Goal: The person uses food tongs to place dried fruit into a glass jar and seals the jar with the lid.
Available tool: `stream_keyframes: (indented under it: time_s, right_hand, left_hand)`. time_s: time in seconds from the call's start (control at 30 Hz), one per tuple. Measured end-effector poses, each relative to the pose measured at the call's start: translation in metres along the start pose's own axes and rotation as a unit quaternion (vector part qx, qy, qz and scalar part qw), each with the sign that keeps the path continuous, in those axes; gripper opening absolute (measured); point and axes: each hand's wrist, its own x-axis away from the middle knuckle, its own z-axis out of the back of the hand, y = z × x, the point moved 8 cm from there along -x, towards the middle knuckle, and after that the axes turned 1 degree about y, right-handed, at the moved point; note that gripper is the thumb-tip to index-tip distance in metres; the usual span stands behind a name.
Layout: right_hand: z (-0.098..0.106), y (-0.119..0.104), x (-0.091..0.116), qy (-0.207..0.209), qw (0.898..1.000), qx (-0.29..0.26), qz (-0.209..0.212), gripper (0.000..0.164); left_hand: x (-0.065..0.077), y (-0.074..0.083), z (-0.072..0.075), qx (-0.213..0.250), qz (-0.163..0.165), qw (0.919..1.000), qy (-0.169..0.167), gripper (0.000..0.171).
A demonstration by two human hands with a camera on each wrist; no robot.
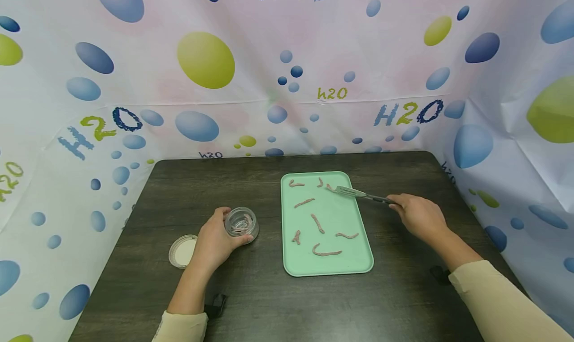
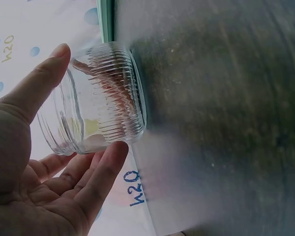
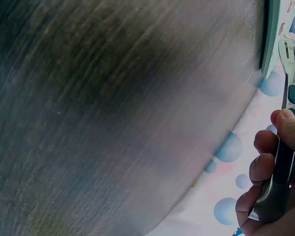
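My left hand holds a clear glass jar upright on the dark table, thumb on one side and fingers on the other. In the left wrist view, brownish worms show through the jar's ribbed wall. My right hand grips slotted metal tongs by their dark handle, and the slotted end reaches over the tray's far right edge. A small worm lies right at the tongs' tips. On the light green tray, several pinkish-brown worms are spread apart.
A round lid, pale inside, lies on the table just left of my left wrist. Behind the table and along its sides hangs a white sheet printed with blue and green spots and "H2O" lettering.
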Motion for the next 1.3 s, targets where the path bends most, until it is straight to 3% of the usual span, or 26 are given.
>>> stream_keyframes:
  time_s: [0.63,1.3]
  right_hand:
    - [0.017,-0.024,-0.003,0.045,0.998,-0.004,0.038,0.029]
    - [0.033,-0.077,-0.011,0.060,0.994,-0.003,0.091,0.026]
  left_hand:
    - [-0.003,-0.009,0.000,0.019,0.002,0.9998,0.004,0.098]
    - [-0.003,-0.006,-0.001,0.012,0.010,0.9999,-0.002,0.097]
